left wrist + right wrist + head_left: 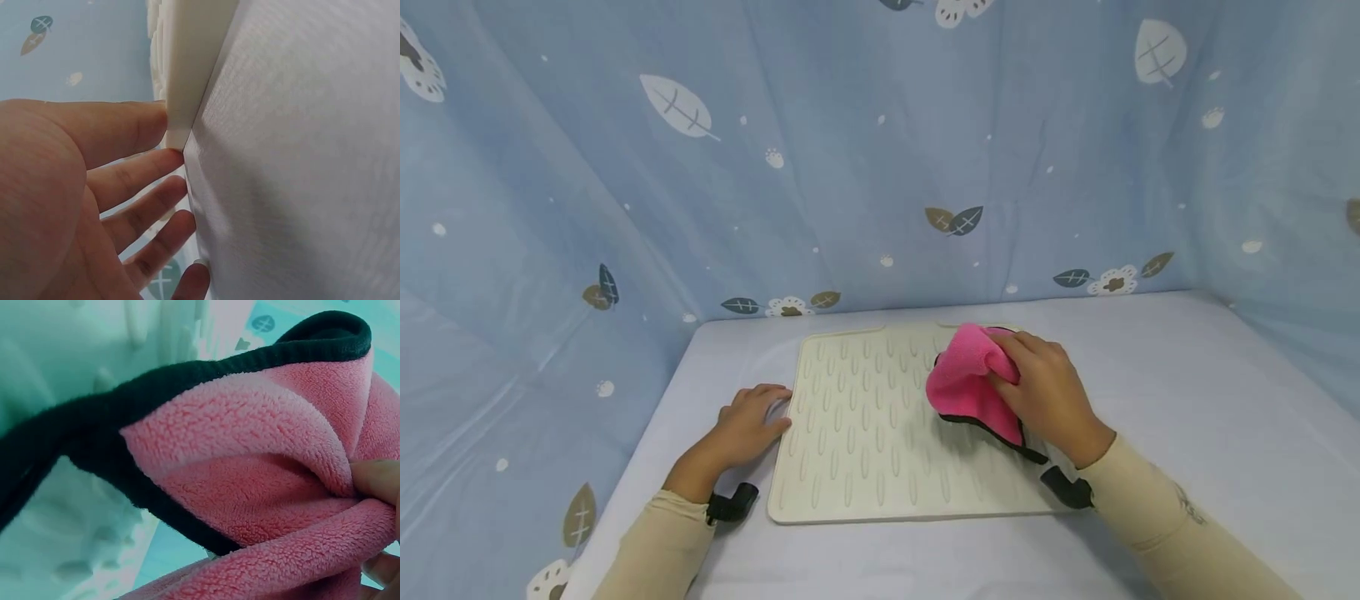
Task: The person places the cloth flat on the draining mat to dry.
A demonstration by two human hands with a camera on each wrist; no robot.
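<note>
A cream-coloured mat (pixel 865 417) with rows of raised oval ridges lies flat on the white-covered table. At its left edge, my left hand (pixel 748 429) touches the rim with thumb and fingertips, the fingers spread; the left wrist view shows them against the mat's side (pixel 190 69). Over the mat's right part, my right hand (pixel 1048 396) grips a bunched pink cloth (pixel 970 383) with black edging. In the right wrist view the fluffy cloth (pixel 250 425) is folded, pinched between thumb and fingers (pixel 378 481), and its black trim (pixel 169 381) runs to a loose end.
The table's white cover (pixel 1210 433) stretches to both sides of the mat. Behind and to the left hangs a blue curtain (pixel 850 150) printed with leaves and flowers. A black wrist mount (pixel 733 502) sits on the left wrist and another (pixel 1066 487) on the right.
</note>
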